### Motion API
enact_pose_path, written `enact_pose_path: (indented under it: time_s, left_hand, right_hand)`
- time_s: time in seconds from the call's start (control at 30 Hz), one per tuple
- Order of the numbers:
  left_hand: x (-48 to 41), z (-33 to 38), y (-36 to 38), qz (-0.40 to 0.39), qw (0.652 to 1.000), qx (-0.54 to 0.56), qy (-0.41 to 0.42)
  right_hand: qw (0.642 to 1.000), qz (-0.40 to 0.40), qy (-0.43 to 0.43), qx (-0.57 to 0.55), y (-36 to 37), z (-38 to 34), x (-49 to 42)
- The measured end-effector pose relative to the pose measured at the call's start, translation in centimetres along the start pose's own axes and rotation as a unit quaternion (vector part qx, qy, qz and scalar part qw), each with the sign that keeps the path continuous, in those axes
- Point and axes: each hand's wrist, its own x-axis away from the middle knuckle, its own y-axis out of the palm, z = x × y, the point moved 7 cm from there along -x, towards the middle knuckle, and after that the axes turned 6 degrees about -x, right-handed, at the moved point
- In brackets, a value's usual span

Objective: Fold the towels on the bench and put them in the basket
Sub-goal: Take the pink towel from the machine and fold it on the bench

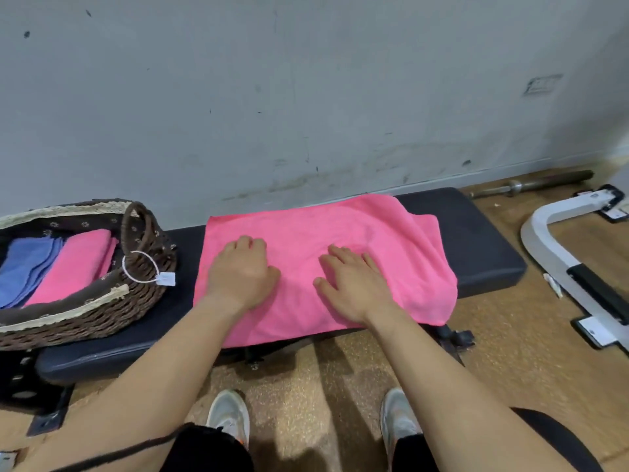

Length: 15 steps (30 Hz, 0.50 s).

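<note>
A pink towel (401, 253) lies spread over the dark padded bench (483, 240), its right part rumpled and its front edge hanging over the bench edge. My left hand (240, 275) rests palm down on the towel's left half, fingers bent at the knuckles. My right hand (350, 284) lies flat on the middle of the towel with fingers spread. A brown wicker basket (136, 301) sits on the bench's left end. Inside it lie a folded pink towel (76, 267) and a folded blue towel (25, 270) side by side.
A grey wall runs right behind the bench. A metal bar (531, 185) lies on the floor at the wall to the right. A white exercise frame (558, 260) stands on the floor at far right. My two shoes (231, 413) are in front of the bench.
</note>
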Motion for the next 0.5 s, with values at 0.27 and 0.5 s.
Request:
enact_pose_path:
  time_s: [0.27,0.5]
  left_hand:
    - [-7.3,17.8,-1.4,0.054,0.977,0.11,0.174]
    - [-13.6,29.2,-1.7,0.027,0.94,0.122,0.317]
  right_hand:
    - [0.964,0.196,0.158,-0.084,-10.8,12.6,2.2]
    - [0.936,0.168,0.29,-0.112,-9.8,20.7,2.7]
